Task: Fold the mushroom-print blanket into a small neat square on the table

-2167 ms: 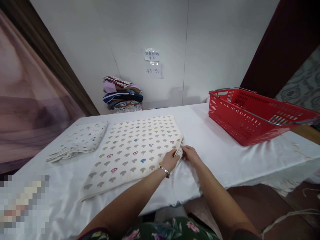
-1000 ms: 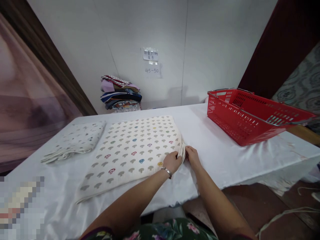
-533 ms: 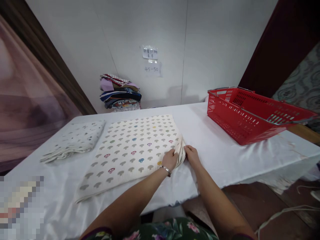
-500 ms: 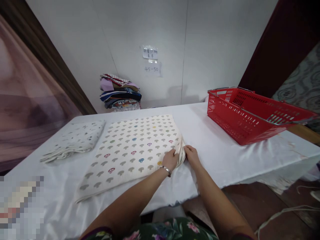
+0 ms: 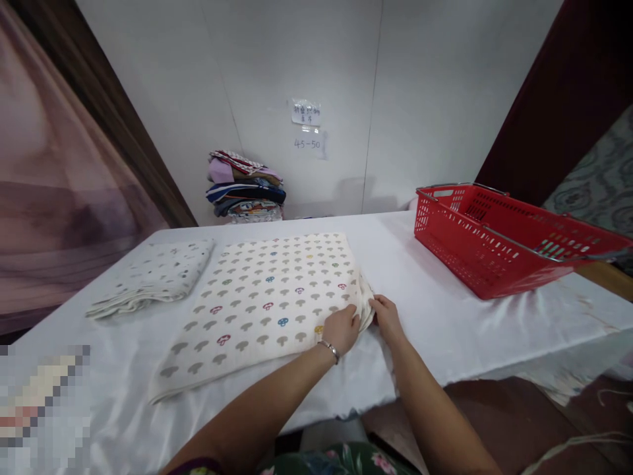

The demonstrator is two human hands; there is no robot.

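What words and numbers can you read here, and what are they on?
"45-50": handwritten on the lower paper on the wall.
The upper paper, just above it, has two lines of what look like handwritten Chinese characters, too blurred to read for sure.
I can read no words on the mushroom cloth or the red basket.

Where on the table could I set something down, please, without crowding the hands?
The widest bare stretch of tablecloth lies between the mushroom cloth and the red basket. Another patch lies front left, bordered by the speckled cloth and the mushroom cloth. It is crowded at the mushroom cloth's near right corner, where the left hand and right hand hold it.
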